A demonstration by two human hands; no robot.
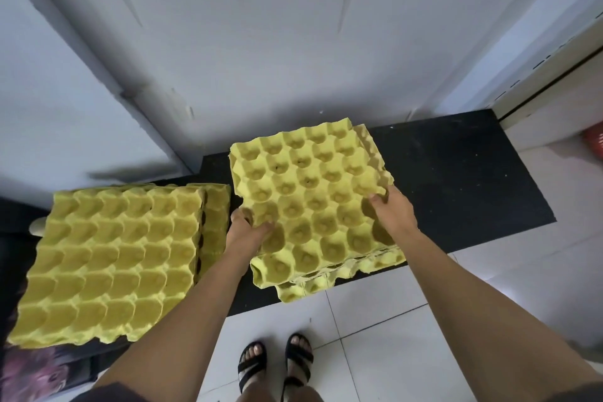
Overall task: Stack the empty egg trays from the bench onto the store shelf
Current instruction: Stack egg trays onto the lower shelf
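Head view: both grips on top tray (306, 202), over a stack (375, 263) on a black ledge (456, 179).
Left grip (248, 232) grasps the tray's left edge, thumb in a cup on top and fingers underneath. Right grip (391, 209) grasps the right edge, fingers curled round the rim. The tray is yellow, cups up and empty, and sits skewed over the yellow trays below; their corners show at the near and far sides. Cannot tell whether it rests on them or is held just above. The stack overhangs the ledge's near edge above the tiled floor (391, 336). A second stack (107, 264) of yellow trays lies to the left, apart from the first and nearer the camera; its support is mostly hidden. The grey wall (261, 42) stands behind the ledge. Sandalled feet (274, 362) stand on the tiles.
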